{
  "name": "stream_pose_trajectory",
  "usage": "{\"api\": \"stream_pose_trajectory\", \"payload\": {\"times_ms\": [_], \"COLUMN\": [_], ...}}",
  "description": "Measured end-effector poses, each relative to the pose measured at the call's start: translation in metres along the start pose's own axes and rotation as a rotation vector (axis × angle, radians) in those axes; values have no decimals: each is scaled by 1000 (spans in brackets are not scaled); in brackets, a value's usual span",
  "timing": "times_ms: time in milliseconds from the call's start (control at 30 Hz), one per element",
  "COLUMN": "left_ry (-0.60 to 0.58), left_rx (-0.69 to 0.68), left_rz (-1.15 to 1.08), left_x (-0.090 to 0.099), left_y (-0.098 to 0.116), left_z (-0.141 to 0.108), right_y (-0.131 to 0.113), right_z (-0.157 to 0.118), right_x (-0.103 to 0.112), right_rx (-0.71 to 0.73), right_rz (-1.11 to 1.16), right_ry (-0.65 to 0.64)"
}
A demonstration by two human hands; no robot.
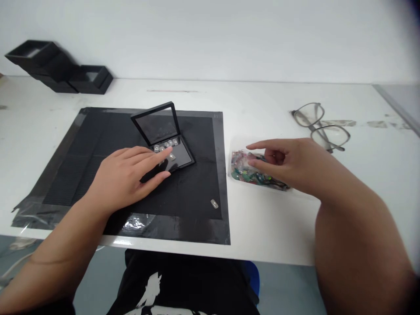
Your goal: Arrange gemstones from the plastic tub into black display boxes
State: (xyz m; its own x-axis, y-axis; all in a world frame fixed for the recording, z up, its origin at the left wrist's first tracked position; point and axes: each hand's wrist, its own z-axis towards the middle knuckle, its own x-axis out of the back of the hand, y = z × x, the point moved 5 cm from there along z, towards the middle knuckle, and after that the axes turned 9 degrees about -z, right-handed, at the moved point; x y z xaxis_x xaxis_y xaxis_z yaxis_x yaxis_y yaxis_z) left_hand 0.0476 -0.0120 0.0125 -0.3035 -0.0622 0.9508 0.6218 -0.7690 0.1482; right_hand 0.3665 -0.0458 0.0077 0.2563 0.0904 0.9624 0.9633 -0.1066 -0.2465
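Observation:
My left hand (126, 173) lies over the near left part of an open black hinged case (183, 159), fingers stretched out, the index fingertip touching the small grey pieces inside. Several of these grey pieces (172, 156) with light symbols sit in the case's lower half; my fingers hide some. Its framed clear lid (157, 124) stands tilted up at the back. Above a clear plastic tub (241, 178) hovers my right hand (278, 159), thumb and index finger apart with nothing between them. Small colourful pieces (251, 173) fill the tub.
One loose grey piece (214, 204) lies on the black mat (193, 201), near its right edge. Eyeglasses (323, 124) rest behind my right hand. Stacked black boxes (49, 65) stand at the back left by the wall.

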Motion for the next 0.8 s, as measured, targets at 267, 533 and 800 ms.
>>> {"api": "stream_pose_trajectory", "payload": {"times_ms": [267, 533, 800], "left_ry": [42, 73, 81], "left_rx": [-111, -169, -178], "left_rz": [-35, -57, -108], "left_x": [5, 6, 6], "left_y": [5, 10, 10], "left_z": [-2, -2, -2], "right_y": [-9, -5, -8], "right_z": [6, 8, 9], "right_x": [-11, -15, -17], "right_rx": [-8, -6, 3], "right_rz": [-64, -61, -19], "right_ry": [-68, -89, -92]}}
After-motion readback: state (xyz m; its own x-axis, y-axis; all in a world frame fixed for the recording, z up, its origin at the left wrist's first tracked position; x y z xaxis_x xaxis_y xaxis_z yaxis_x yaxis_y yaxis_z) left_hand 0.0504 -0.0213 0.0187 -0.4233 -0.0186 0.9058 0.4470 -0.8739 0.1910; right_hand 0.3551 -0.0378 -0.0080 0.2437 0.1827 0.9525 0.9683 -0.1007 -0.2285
